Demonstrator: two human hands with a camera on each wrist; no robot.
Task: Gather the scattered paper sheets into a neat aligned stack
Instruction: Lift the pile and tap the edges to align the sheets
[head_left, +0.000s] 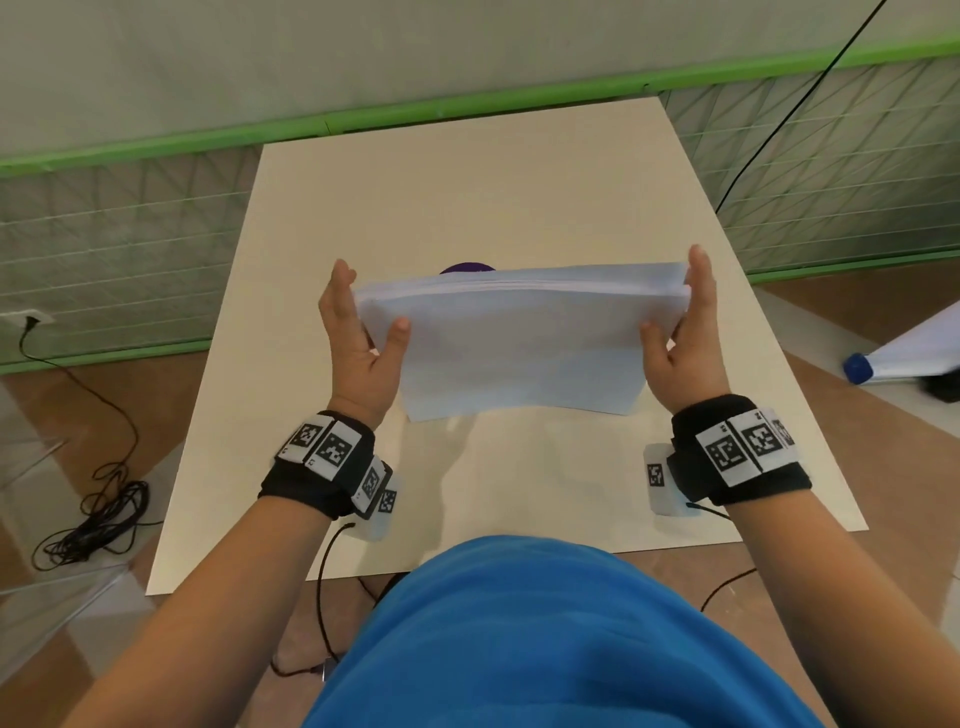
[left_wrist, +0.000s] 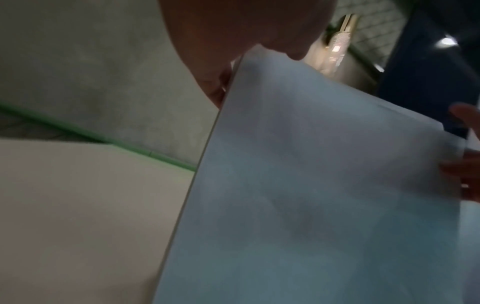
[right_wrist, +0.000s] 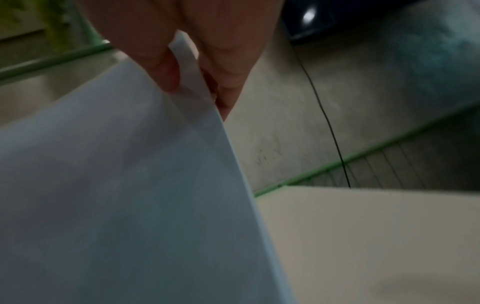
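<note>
Now I hold the paper stack (head_left: 519, 343) upright above the table (head_left: 467, 197), left hand (head_left: 358, 343) and right hand (head_left: 680, 343) clamped on its short sides. Thumbs press the near face so I can square the edges.

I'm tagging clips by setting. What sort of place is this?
Probably an indoor recording setup, not an office: a bare cream table, green-framed mesh fencing around it, and loose cables on the floor.

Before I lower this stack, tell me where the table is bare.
Bare table: the near strip between your wrists, under the paper stack, and both side margins outside the left hand and right hand. Avoid just behind the stack: a purple object sits there.
</note>
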